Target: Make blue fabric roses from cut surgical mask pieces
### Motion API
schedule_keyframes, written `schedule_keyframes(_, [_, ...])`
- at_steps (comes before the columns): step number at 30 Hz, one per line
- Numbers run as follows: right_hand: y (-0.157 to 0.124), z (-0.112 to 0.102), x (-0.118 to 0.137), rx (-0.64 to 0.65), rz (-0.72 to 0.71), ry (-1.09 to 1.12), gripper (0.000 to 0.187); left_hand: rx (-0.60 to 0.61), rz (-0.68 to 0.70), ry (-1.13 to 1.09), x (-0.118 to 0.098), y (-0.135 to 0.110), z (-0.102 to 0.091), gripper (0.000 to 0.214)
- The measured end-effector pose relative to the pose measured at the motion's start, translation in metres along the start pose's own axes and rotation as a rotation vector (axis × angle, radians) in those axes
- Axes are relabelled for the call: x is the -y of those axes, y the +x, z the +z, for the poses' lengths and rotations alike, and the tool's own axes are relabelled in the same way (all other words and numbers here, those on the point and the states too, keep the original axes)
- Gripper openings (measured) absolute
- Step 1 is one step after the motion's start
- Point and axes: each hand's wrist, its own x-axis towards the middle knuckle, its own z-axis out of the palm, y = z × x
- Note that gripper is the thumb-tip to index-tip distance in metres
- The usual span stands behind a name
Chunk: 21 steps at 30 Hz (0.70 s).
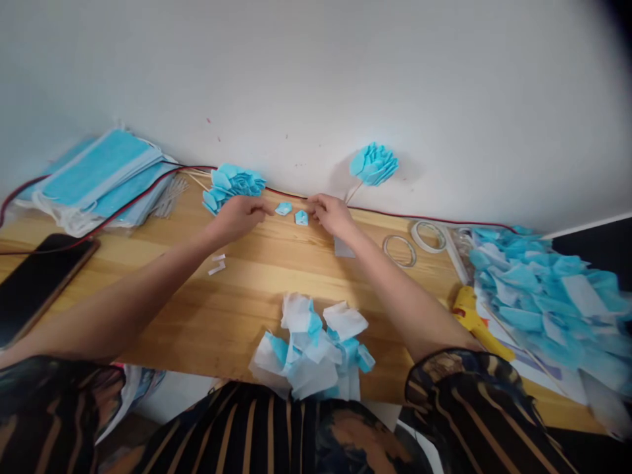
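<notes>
My left hand [240,216] reaches in beside a blue flower [232,184] lying at the wall. Its fingers are loosely bent, apart, with nothing seen in them. Just right of its fingertips sits a small folded blue piece [283,209]. A second folded blue piece [301,217] lies close to the fingertips of my right hand [330,212]. Those fingers stretch leftward and hold nothing that I can see. Behind the right hand, another blue flower [374,164] stands up on a thin stick. Loose blue and white pieces [316,349] are heaped at the near edge of the wooden table [237,309].
Face masks [103,174] are stacked at the left, near a phone [42,280]. White scraps [217,266] lie mid-left. At the right are tape rolls [428,237], a yellow glue gun [476,319] and a large blue pile [548,296]. A red-black cable [434,219] runs along the wall.
</notes>
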Motion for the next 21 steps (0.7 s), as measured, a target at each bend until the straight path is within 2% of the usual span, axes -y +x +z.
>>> schedule_keyframes(2, [-0.004, -0.003, 0.006, -0.017, -0.08, -0.152, 0.04, 0.003, -0.032, -0.026, -0.001, -0.001, 0.002, 0.022])
schedule_keyframes(5, [-0.017, -0.013, 0.017, -0.052, -0.151, -0.269, 0.041, 0.041, -0.137, -0.241, -0.008, -0.006, 0.006, 0.016])
schedule_keyframes(8, [-0.043, -0.024, 0.029, -0.052, -0.185, -0.215, 0.041, 0.097, -0.189, -0.43, -0.018, -0.015, 0.008, 0.012])
schedule_keyframes(12, [-0.096, -0.038, 0.037, -0.034, -0.22, -0.041, 0.038, 0.107, -0.139, -0.515, -0.026, -0.029, 0.007, 0.009])
schedule_keyframes(17, [-0.174, -0.053, 0.028, -0.127, -0.044, 0.134, 0.031, 0.057, -0.091, -0.567, -0.025, -0.043, 0.004, 0.007])
schedule_keyframes(21, [-0.228, -0.058, 0.012, -0.235, 0.073, 0.172, 0.028, 0.005, -0.078, -0.563, -0.031, -0.054, 0.002, 0.006])
